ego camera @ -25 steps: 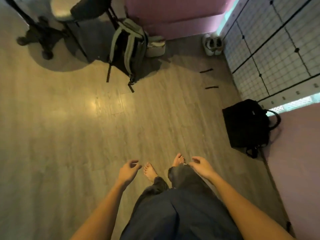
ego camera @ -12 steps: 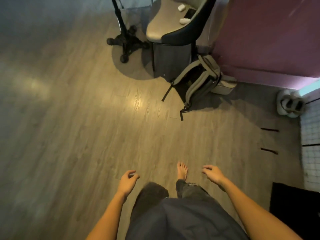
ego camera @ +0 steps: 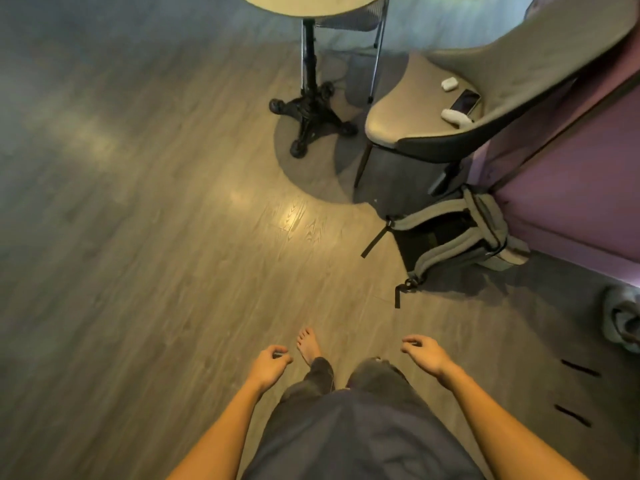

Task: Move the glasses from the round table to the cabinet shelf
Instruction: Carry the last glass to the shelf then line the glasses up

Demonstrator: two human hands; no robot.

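The round table (ego camera: pixel 304 3) shows only its near rim at the top edge, on a black pedestal leg with a splayed foot (ego camera: pixel 310 123). Its top and any glasses on it are out of view, as is the cabinet. My left hand (ego camera: pixel 268 367) hangs low at the bottom centre, fingers loosely curled, holding nothing. My right hand (ego camera: pixel 424 355) hangs at the same height to the right, fingers loosely apart and empty. Both are far from the table, above the wooden floor.
A beige chair (ego camera: pixel 408 112) stands right of the table with a phone (ego camera: pixel 465 100) and small white items on its seat. A grey backpack (ego camera: pixel 460 237) lies on the floor below it, against a purple wall (ego camera: pixel 571 188). Pale shoes (ego camera: pixel 623 320) sit at the right edge.
The view has swung left and forward: the table's rim has come into sight, the chair and backpack have shifted right, the mesh cabinet and black bag have left the frame. Both hands stay empty.
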